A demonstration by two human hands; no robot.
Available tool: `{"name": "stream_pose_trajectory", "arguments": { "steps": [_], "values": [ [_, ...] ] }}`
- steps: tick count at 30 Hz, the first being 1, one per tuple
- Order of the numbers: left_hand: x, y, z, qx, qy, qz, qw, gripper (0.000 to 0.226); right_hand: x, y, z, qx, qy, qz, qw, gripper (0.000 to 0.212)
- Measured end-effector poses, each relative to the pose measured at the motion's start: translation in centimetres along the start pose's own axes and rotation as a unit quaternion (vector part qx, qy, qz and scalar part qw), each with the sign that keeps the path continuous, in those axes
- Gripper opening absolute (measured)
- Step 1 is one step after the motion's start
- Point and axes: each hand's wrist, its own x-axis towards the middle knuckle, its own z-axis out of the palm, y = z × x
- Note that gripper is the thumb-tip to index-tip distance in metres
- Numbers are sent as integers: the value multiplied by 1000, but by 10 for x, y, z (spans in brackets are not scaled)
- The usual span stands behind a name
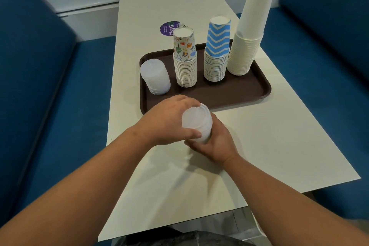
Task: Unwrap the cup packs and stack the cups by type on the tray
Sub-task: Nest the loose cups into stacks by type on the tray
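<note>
One cream table (259, 146) between blue benches (40, 86).

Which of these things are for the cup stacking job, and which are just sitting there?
For the job: clear cups held by the left hand and right hand; tray; clear stack; cartoon stack; blue zigzag stack; white stack.

Just there: purple sticker; table; blue seats.

Both bare forearms reach forward from the near edge of the table and meet just short of the tray's near edge; the left hand (165, 122) curls from the left over the top of a stack of translucent cups (196, 124); the right hand (215, 144) cradles its base, fingers wrapped beneath.
</note>
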Motion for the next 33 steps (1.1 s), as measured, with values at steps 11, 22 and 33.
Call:
{"name": "stream_pose_trajectory", "arguments": {
  "steps": [11, 22, 33],
  "values": [
    [12, -28, -38, -87, 136, -90, 983, 62, 0, 3, 1, 4, 12, -11, 1000, 76],
    [81, -105, -52, -24, 144, -206, 967, 58, 0, 2, 2, 10, 15, -2, 1000, 77],
    [90, -109, -44, 11, 109, -212, 971, 59, -1, 4, 4, -2, 19, -1, 1000, 79]
  ]
}}
